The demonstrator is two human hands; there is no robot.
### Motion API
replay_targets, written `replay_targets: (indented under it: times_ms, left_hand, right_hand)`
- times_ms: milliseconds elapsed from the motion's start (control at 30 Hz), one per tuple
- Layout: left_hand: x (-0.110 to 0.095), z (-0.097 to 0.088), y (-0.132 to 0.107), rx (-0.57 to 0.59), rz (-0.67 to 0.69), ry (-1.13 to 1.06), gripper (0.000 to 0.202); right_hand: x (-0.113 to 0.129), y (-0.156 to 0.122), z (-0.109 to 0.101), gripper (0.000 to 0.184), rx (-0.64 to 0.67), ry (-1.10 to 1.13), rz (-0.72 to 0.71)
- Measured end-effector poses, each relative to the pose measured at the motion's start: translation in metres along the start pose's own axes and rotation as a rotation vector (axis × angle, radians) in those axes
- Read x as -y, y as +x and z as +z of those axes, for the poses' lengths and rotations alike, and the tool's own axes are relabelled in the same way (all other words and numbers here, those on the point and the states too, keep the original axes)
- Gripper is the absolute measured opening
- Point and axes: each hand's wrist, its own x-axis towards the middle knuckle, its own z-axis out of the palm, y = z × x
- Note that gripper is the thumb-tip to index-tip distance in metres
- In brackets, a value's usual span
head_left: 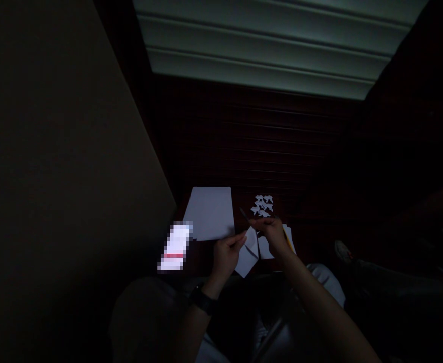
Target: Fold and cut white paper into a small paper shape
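Observation:
My left hand pinches a folded sheet of white paper by its upper left edge. A crease runs across the paper, and its lower corner points toward my lap. Just beyond the paper's top corner, my right hand is closed on a slim dark pointed tool, whose tip points up and left. In the dim light its kind is hard to make out. Several small white paper cut-outs lie in a cluster beyond my right hand.
A stack or sheet of white paper lies on the dark table at the left. Beside it is a lit, pixelated screen. More white paper and a yellow strip-like object lie by my right wrist. A shoe shows at right.

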Motion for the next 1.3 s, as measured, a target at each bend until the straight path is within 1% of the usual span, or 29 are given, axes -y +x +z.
replay_targets:
  times_ms: [67,233,300,500,767,933,1167,1233,1300]
  left_hand:
    - [0.000,0.000,0.000,-0.019,0.003,0.023,0.024]
    - [0.003,-0.001,0.000,-0.101,0.004,0.048,0.025]
    - [0.006,-0.001,0.000,-0.119,0.001,0.054,0.025]
    - [0.010,0.000,-0.002,-0.098,0.002,0.054,0.025]
    - [0.005,0.000,-0.002,-0.096,-0.011,0.068,0.025]
    - [0.002,0.000,-0.006,-0.039,0.002,0.051,0.024]
    - [0.000,0.003,-0.006,0.004,0.028,0.037,0.027]
    - [-0.001,0.002,-0.006,0.003,0.024,0.051,0.027]
    - [-0.001,0.002,-0.006,-0.023,0.015,0.065,0.026]
  right_hand:
    - [0.000,-0.001,0.001,0.034,0.006,-0.018,-0.005]
    - [0.002,-0.011,0.002,0.034,0.128,-0.113,0.039]
    - [0.001,-0.016,0.001,0.033,0.138,-0.140,0.037]
    - [-0.006,-0.017,0.000,0.034,0.139,-0.079,0.107]
    - [-0.005,-0.016,-0.001,0.037,0.152,-0.028,0.106]
    - [-0.008,-0.010,-0.001,0.040,0.135,-0.027,0.071]
    - [-0.018,-0.003,-0.001,0.038,0.043,-0.081,0.006]
    - [-0.016,-0.004,0.000,0.037,0.030,-0.099,-0.001]
    - [-0.012,-0.007,0.001,0.038,0.045,-0.102,0.015]
